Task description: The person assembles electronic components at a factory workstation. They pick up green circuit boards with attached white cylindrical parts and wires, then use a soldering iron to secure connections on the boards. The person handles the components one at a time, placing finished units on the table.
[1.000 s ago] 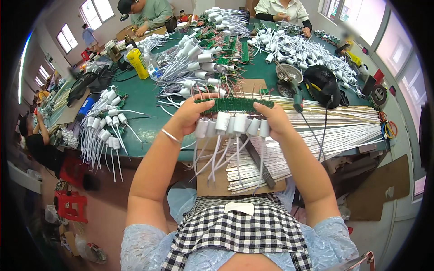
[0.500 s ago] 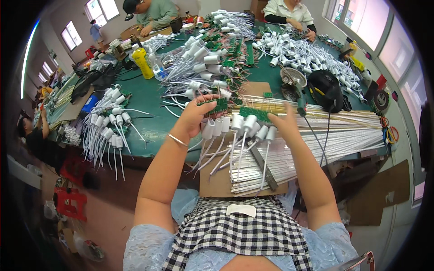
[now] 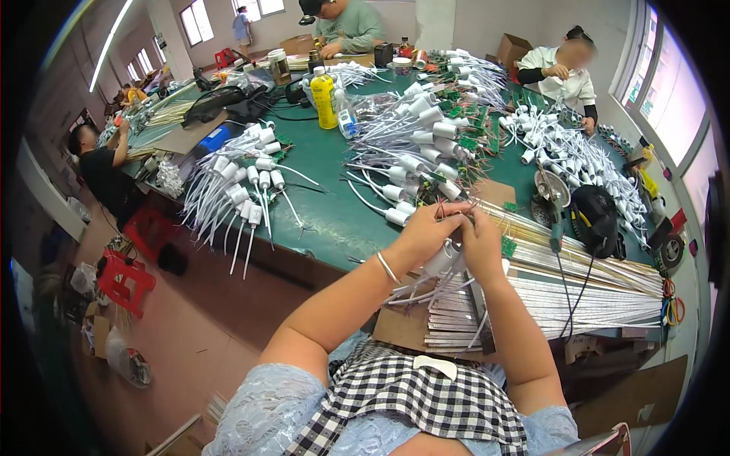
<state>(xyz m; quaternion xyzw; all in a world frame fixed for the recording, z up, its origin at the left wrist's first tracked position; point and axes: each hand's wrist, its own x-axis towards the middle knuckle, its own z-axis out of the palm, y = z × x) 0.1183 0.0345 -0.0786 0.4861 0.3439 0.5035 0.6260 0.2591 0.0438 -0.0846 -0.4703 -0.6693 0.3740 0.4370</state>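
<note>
Over green table, both hands gripping white sockets

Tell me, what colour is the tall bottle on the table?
Yellow bottle with a darker cap, seen in the head view.

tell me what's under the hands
Under the left hand and right hand hang white sockets with thin wires, above a cardboard sheet and long white strips. The hands cover whatever they grip.

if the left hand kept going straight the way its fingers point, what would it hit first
The left hand points up and right, so it would probably first meet the heap of white sockets with wires on the green table; depth is hard to judge.
</note>
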